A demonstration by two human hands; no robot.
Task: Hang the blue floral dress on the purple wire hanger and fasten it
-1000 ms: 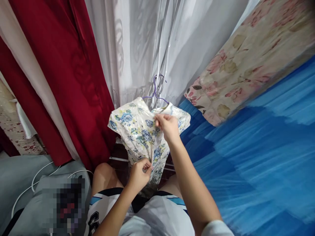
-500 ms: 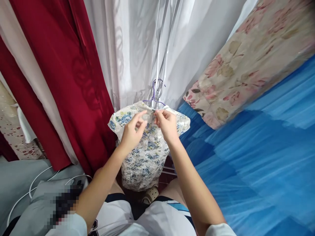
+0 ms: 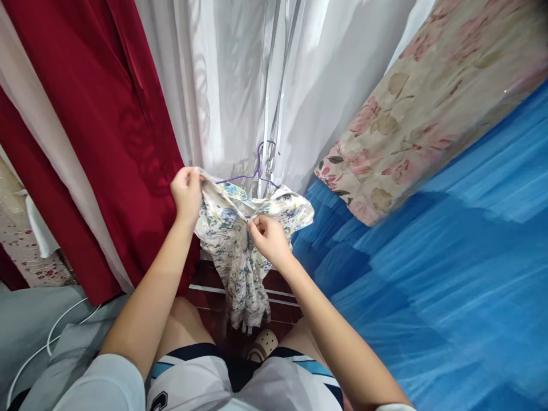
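A white blouse with a blue and yellow flower print (image 3: pixel 246 268) hangs in front of me on a purple hanger (image 3: pixel 258 165). My left hand (image 3: pixel 187 194) is closed on the blouse's left shoulder edge and pulls it out to the side. Lower down, at the middle of the neckline, my right hand (image 3: pixel 269 237) pinches the cloth between thumb and fingers. The hanger's left arm shows bare above the neckline; part of its right arm is hidden by the blouse.
White ribbons (image 3: pixel 274 85) hang before a white curtain (image 3: pixel 226 74). Dark red cloth (image 3: pixel 141 142) hangs at left, pink-flowered fabric (image 3: pixel 398 125) and blue tulle (image 3: pixel 449 274) at right. A beige clog (image 3: pixel 262 345) is on the floor below. A white cable (image 3: pixel 55 331) lies on grey cushioning.
My left hand has moved left and now grips the blouse's shoulder, stretching it out. My right hand has come down and left along the neckline. The blouse's lower part has drawn narrower.
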